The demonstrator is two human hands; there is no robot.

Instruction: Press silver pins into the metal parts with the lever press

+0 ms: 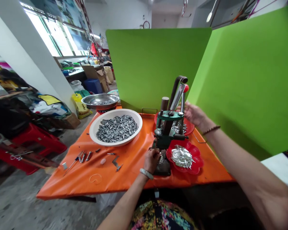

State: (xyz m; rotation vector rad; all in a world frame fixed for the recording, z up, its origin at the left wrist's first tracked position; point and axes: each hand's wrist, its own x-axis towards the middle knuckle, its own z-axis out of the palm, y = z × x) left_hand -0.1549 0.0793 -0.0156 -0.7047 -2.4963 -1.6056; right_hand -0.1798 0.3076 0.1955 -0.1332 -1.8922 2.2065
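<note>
A small green hand press (167, 127) stands on the orange-covered table (124, 172). My left hand (151, 160) is curled at the foot of the press, fingers pinched on something too small to name. My right hand (193, 114) is wrapped round the press lever, whose red knob (186, 88) shows just above it. A red dish of shiny metal pins (183, 157) lies right of my left hand. A second red dish (187, 127) with metal parts sits behind the press.
A white bowl (116, 126) full of small grey metal parts sits at the table's left, with a steel bowl (100, 101) behind it. Loose tools and bits (83, 157) lie near the front left edge. Green screens (230, 83) wall the back and right.
</note>
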